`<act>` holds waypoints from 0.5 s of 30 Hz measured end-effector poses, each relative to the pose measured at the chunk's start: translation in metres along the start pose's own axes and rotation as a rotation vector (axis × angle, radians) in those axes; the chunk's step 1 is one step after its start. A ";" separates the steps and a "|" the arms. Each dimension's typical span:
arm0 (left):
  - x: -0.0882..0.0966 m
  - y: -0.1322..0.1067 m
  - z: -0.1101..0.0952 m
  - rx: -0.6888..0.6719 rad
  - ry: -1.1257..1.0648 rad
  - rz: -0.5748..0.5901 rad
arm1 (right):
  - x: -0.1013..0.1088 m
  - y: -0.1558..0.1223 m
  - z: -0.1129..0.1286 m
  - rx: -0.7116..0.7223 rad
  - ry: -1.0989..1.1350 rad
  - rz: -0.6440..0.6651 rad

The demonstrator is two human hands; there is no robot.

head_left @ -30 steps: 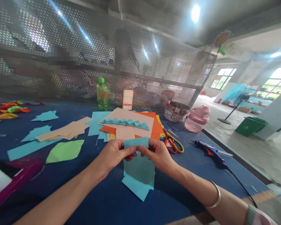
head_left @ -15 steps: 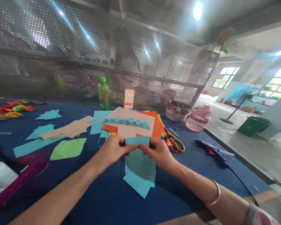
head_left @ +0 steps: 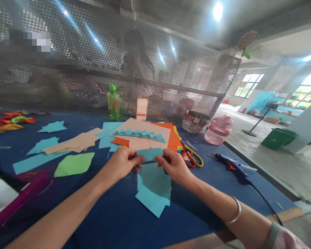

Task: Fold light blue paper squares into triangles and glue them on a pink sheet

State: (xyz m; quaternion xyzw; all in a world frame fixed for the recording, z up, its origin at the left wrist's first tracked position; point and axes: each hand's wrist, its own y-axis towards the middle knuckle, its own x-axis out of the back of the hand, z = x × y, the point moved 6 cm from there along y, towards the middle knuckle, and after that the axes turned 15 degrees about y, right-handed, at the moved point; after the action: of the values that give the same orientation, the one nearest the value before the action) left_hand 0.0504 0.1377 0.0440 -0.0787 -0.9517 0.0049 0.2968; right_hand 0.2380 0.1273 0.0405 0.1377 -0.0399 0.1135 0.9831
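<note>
Paper: a folded blue paper (head_left: 150, 154) is held just above the tabletop (head_left: 106, 214), in the near middle of the scene, over a loose pile of blue sheets (head_left: 154, 192) that lies flat below it.
Left hand: the left hand (head_left: 121, 163) pinches the left end of the folded blue paper, thumb and fingertips pressed together on it.
Right hand: the right hand (head_left: 172, 165) pinches the right end the same way; a bangle sits on that wrist.
Handling: the piece looks thin, light and limp. It should crease at a touch and could tear or slide out if the ends are pulled apart. A light pinch at each short end, close to the folded edge, seems the safest hold.
Far side: a tan and orange paper stack (head_left: 145, 136) carries a row of blue points, just beyond the hands.
Right side: scissors (head_left: 193, 157) lie near the right hand, and a glue gun (head_left: 233, 167) lies farther right.
Left side: a green paper leaf (head_left: 74, 164) lies flat, apart from the hands.
</note>
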 end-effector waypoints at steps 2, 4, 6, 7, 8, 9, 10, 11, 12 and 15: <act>0.002 0.001 0.002 0.001 0.040 -0.017 | 0.002 0.001 -0.002 0.004 -0.002 -0.009; 0.004 0.001 0.002 -0.006 0.070 -0.029 | 0.004 0.003 -0.004 0.007 -0.002 -0.023; 0.005 0.001 0.002 -0.015 0.097 -0.038 | 0.006 0.004 -0.006 0.013 -0.005 -0.032; 0.005 0.001 0.002 -0.021 0.109 -0.041 | 0.006 0.004 -0.006 0.017 -0.010 -0.031; 0.005 0.001 0.001 -0.025 0.120 -0.044 | 0.006 0.004 -0.006 0.022 -0.015 -0.028; 0.005 0.001 0.001 -0.029 0.129 -0.047 | 0.006 0.004 -0.005 0.027 -0.023 -0.022; 0.006 0.001 0.001 -0.032 0.136 -0.049 | 0.006 0.004 -0.005 0.033 -0.031 -0.017; 0.006 0.002 0.000 -0.033 0.139 -0.052 | 0.006 0.004 -0.004 0.038 -0.040 -0.013; 0.007 0.002 0.000 -0.033 0.138 -0.054 | 0.005 0.004 -0.003 0.044 -0.048 -0.010; 0.007 0.001 -0.003 -0.032 0.120 -0.051 | 0.006 0.004 -0.002 0.057 -0.078 -0.012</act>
State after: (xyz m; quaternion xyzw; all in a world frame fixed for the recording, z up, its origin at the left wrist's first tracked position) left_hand 0.0464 0.1394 0.0502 -0.0591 -0.9339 -0.0227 0.3518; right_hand 0.2432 0.1330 0.0401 0.1700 -0.0743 0.1034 0.9772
